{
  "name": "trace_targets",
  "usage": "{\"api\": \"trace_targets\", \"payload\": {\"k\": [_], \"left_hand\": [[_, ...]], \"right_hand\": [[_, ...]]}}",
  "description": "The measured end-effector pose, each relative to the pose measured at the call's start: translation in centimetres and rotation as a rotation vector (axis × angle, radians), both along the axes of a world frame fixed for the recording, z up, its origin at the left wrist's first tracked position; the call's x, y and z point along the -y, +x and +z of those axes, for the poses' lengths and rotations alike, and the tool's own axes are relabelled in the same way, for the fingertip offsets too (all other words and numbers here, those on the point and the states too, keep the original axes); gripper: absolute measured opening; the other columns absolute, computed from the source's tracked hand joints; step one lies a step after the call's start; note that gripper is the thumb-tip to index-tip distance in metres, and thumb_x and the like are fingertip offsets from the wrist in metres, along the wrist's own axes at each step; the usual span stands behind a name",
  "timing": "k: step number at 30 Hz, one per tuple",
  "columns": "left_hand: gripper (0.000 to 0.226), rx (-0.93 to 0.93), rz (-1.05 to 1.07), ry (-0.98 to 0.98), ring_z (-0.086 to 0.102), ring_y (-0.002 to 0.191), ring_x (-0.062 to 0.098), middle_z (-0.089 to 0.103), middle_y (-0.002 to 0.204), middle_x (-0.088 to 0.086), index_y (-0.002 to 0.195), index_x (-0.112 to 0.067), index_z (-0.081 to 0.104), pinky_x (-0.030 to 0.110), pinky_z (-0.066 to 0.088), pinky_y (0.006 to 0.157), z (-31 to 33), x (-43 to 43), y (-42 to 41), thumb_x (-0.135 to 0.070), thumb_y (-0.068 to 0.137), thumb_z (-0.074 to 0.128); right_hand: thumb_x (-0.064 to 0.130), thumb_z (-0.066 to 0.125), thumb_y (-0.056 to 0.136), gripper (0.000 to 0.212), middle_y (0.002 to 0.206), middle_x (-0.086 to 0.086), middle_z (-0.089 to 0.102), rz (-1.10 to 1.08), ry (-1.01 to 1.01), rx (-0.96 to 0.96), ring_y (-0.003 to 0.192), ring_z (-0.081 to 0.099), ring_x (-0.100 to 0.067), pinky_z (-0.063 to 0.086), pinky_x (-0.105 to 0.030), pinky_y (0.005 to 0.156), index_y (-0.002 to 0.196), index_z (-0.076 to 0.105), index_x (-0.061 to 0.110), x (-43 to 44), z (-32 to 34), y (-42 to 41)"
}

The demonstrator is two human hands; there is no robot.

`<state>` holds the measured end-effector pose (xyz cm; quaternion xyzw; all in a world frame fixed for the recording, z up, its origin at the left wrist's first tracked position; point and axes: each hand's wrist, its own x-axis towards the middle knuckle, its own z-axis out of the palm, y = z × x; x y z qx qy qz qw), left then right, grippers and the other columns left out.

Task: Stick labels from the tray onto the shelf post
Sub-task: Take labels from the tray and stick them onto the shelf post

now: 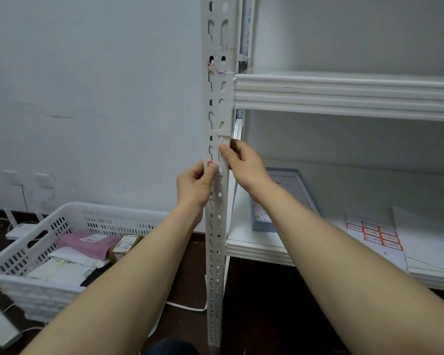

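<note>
White slotted metal shelf post (217, 201) stands upright at the shelving's front corner, punched with keyhole slots and round holes. The left hand (194, 187) pinches a small red-bordered white label (210, 164) against the post's face at mid-height; the thumb covers most of it, hiding any writing. The right hand (244, 163) grips the post just above, thumb on the front, fingers curled round its right edge. Higher up, a torn sticker scrap (219, 71) bears illegible blue pen marks. On the lower shelf (254, 247) lies a sheet of red-bordered labels (377, 237), its handwriting too small to read.
</note>
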<state>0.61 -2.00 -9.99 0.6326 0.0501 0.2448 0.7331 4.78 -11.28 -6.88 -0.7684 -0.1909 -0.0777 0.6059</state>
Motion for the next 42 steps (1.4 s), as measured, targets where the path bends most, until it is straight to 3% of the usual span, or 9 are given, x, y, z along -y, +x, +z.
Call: {"api": "trace_targets", "payload": {"k": [3,6,15,24,30,35,42], "left_hand": [[0.016,0.003,-0.006,-0.002,0.06,0.059,-0.013,0.067,0.075,-0.012,0.103,-0.009,0.068,0.001,0.042,0.056,0.0,0.0,0.1,-0.012,0.093,0.056],[0.014,0.003,0.01,0.001,0.057,0.054,-0.013,0.066,0.06,-0.019,0.098,-0.008,0.068,0.0,0.04,0.053,0.0,0.1,0.2,-0.01,0.093,0.054],[0.025,0.001,0.032,0.02,0.057,0.056,-0.013,0.066,0.085,-0.002,0.111,-0.002,0.067,0.003,0.043,0.057,-0.2,0.2,0.7,-0.01,0.094,0.052],[0.024,0.007,0.009,0.047,0.06,0.062,-0.01,0.069,0.087,-0.003,0.111,-0.006,0.068,0.005,0.047,0.062,-0.3,-0.1,0.5,-0.007,0.091,0.054],[0.026,-0.044,-0.121,-0.045,0.068,0.084,-0.001,0.073,0.094,-0.009,0.112,-0.015,0.069,0.009,0.05,0.069,-0.5,-1.3,0.1,-0.008,0.09,0.057],[0.02,-0.032,-0.069,-0.049,0.066,0.069,-0.008,0.071,0.086,-0.009,0.108,-0.013,0.07,0.005,0.046,0.059,-0.2,-0.8,0.1,-0.012,0.089,0.061],[0.019,-0.008,-0.016,0.065,0.062,0.065,-0.008,0.07,0.082,-0.008,0.101,-0.011,0.071,0.006,0.047,0.063,-0.3,-0.8,0.5,-0.007,0.091,0.056]], "right_hand": [[0.033,0.052,0.093,0.036,0.114,-0.005,0.066,0.004,0.006,-0.006,0.106,0.062,-0.021,0.048,-0.044,0.097,0.12,0.057,0.011,0.0,-0.1,0.1],[0.033,0.051,0.093,0.035,0.113,-0.006,0.066,0.006,0.004,0.0,0.106,0.062,-0.022,0.048,-0.045,0.097,0.12,0.057,0.011,0.0,-0.1,0.1],[0.032,0.05,0.094,0.033,0.116,-0.006,0.065,0.012,0.005,-0.001,0.107,0.061,-0.021,0.048,-0.043,0.098,0.121,0.056,0.012,0.0,0.0,-0.1],[0.029,0.05,0.095,0.033,0.116,-0.007,0.065,0.015,0.013,-0.006,0.106,0.062,-0.021,0.049,-0.043,0.097,0.122,0.055,0.011,0.0,0.1,-0.2],[0.032,0.049,0.094,0.035,0.115,-0.006,0.065,0.019,0.003,0.003,0.106,0.061,-0.021,0.049,-0.043,0.097,0.122,0.055,0.012,0.1,0.0,-0.2],[0.034,0.05,0.094,0.036,0.117,-0.005,0.064,0.013,-0.003,0.0,0.109,0.06,-0.022,0.048,-0.044,0.098,0.123,0.054,0.013,0.0,-0.1,-0.1],[0.032,0.051,0.093,0.036,0.116,-0.006,0.065,0.004,0.017,0.004,0.107,0.061,-0.022,0.048,-0.044,0.098,0.122,0.055,0.011,0.0,-0.2,0.1]]}}
